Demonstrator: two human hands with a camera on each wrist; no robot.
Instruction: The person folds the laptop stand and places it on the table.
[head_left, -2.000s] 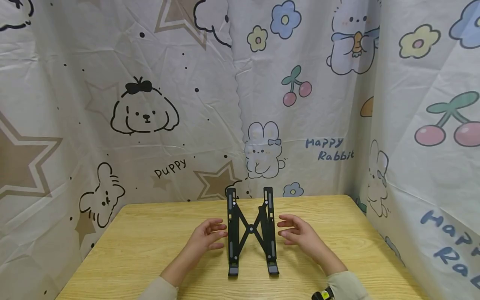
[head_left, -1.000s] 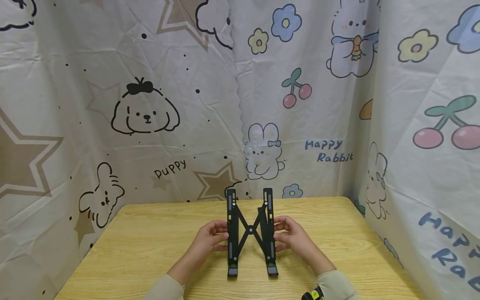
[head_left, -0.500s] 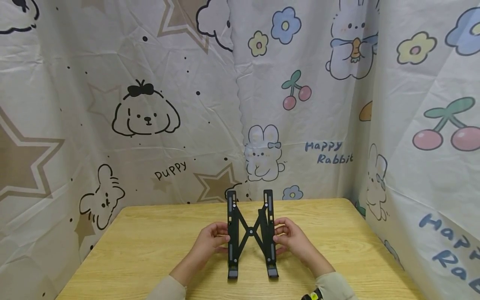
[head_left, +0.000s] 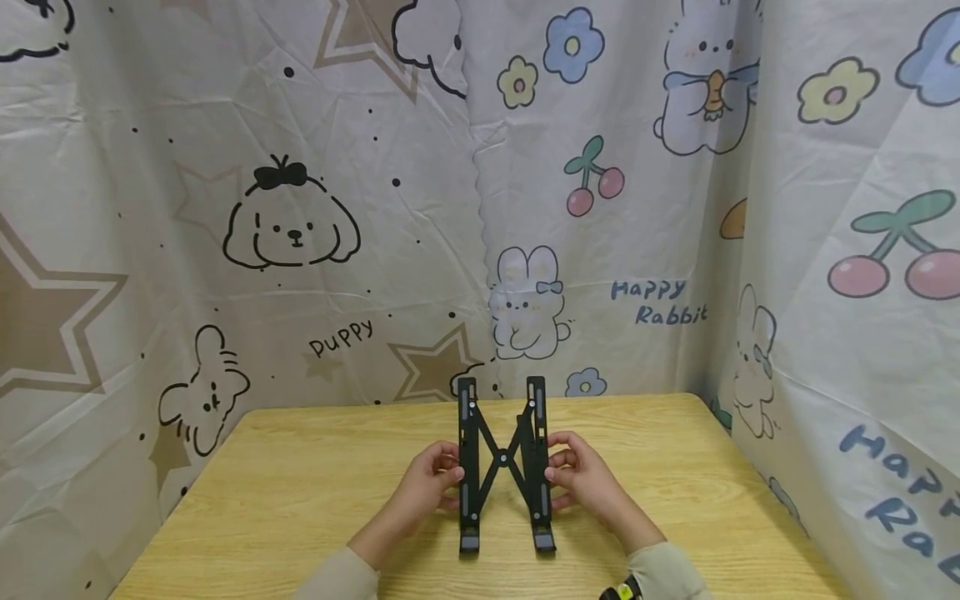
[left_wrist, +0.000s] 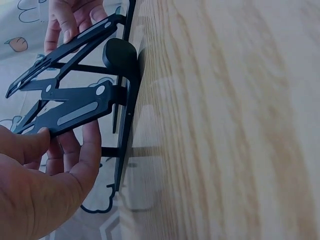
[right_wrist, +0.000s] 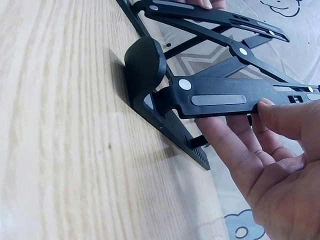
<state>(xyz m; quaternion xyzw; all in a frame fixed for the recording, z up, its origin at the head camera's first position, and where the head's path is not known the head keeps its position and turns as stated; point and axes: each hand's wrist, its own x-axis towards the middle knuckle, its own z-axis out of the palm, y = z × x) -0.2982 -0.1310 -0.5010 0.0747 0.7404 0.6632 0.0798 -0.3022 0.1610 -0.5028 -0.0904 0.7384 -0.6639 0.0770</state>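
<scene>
Folding stand point(head_left: 502, 458): black, two long parallel rails joined by crossed struts with a pivot at the centre. It stands on the table point(head_left: 300, 500), near the middle and a little toward the near edge, rails raised and sloping up toward the far side, two grey-tipped feet at the near end. The wrist views show a rounded lip at the low end of each rail and a thin base bar lying flat on the wood.

Left hand point(head_left: 431, 483): at the outer side of the left rail, about midway along it. Grip pinching the rail; in the left wrist view the thumb point(left_wrist: 27, 145) lies on the rail's upper face and the fingers curl beneath it.

Right hand point(head_left: 573, 477): at the outer side of the right rail, level with the other hand. Grip likewise pinching; in the right wrist view the thumb point(right_wrist: 285, 117) presses on the rail's top face and the fingers point(right_wrist: 230, 145) reach under it.

Sleeves: pale beige, at both wrists. A small dark device with a yellow-green spot point(head_left: 622, 592) sits at the right wrist.

Table: light wood, visible grain, rounded corners.

Backdrop point(head_left: 300, 250): creased pale cloth hung behind and to both sides of the table, printed with puppies, rabbits, stars, flowers, cherries, and the words "puppy" and "Happy Rabbit".
</scene>
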